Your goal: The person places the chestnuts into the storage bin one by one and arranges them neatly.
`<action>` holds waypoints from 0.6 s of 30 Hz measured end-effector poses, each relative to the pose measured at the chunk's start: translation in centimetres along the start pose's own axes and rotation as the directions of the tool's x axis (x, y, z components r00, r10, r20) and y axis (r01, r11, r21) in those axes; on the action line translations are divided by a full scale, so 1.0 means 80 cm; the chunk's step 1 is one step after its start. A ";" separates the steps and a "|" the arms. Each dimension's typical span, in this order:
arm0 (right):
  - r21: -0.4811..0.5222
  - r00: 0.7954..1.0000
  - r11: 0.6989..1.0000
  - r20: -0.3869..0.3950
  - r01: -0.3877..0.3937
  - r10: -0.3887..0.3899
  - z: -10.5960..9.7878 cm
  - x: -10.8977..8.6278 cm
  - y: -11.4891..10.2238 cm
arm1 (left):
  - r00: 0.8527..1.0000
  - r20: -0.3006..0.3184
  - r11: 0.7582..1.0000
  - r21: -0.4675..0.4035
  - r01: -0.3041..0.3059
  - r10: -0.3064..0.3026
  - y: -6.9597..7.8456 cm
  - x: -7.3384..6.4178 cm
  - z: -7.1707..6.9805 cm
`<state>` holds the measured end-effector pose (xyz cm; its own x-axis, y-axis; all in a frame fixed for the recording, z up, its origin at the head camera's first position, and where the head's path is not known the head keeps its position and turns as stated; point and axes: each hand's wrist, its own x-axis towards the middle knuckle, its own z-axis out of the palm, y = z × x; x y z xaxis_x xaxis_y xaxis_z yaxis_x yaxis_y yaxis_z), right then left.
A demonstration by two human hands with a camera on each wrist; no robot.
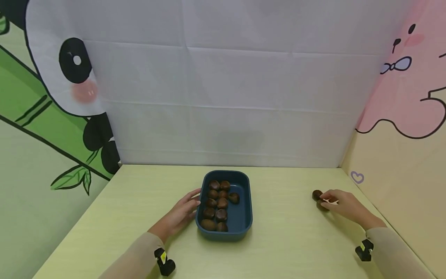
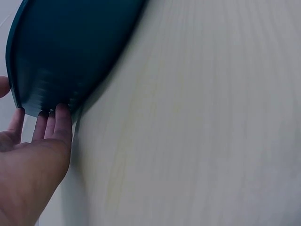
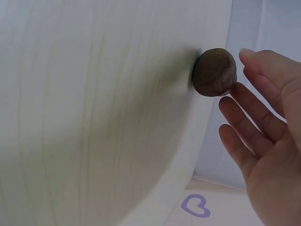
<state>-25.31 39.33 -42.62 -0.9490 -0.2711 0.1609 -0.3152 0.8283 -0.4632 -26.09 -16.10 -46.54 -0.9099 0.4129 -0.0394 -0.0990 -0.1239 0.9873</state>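
Note:
A dark blue tray [image 1: 240, 221] holds several brown chestnuts [image 1: 222, 203], mostly in its left half. My left hand [image 1: 179, 217] rests against the tray's left side; in the left wrist view its fingers [image 2: 62, 123] reach to the tray wall, not curled round it. On the right of the table, two more chestnuts [image 1: 317, 195] lie close together. My right hand [image 1: 345, 207] is at them, thumb and fingers spread. In the right wrist view a gap separates the thumb from the nearer chestnut [image 3: 214, 73], while a fingertip is close behind it; the other chestnut is mostly hidden.
The pale yellow table [image 1: 278, 240] ends at a white cloth backdrop [image 1: 223, 131]. Close beyond the right hand is a cream side wall [image 1: 400, 174] with a painted heart. A painted panda wall [image 1: 35, 162] bounds the left. Black wrist cameras [image 1: 165, 262] sit on both sleeves.

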 end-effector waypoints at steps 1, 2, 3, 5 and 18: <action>0.010 1.000 1.000 0.009 -0.010 0.009 0.001 -0.001 0.002 | 1.000 0.001 1.000 0.002 0.000 0.000 0.000 0.000 0.000; 0.020 1.000 1.000 0.016 -0.017 0.016 0.002 -0.002 0.004 | 1.000 0.001 1.000 0.002 0.000 0.000 0.000 0.000 0.000; 0.035 0.999 0.999 0.024 -0.023 0.022 0.004 -0.003 0.005 | 1.000 0.001 1.000 0.004 -0.001 0.001 -0.001 0.000 0.000; 0.061 0.999 0.998 0.037 -0.032 0.030 0.006 -0.004 0.008 | 1.000 0.006 1.000 0.003 -0.004 0.004 -0.001 0.000 0.001; 0.132 0.997 0.990 0.063 -0.050 0.041 0.014 -0.004 0.009 | 1.000 0.007 1.000 -0.003 -0.014 0.014 -0.003 0.001 -0.001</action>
<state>-25.23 39.49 -44.03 -0.9598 -0.2672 0.0860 -0.2660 0.7685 -0.5819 -26.17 -16.09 -46.75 -0.9082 0.4178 -0.0245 -0.0874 -0.1320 0.9874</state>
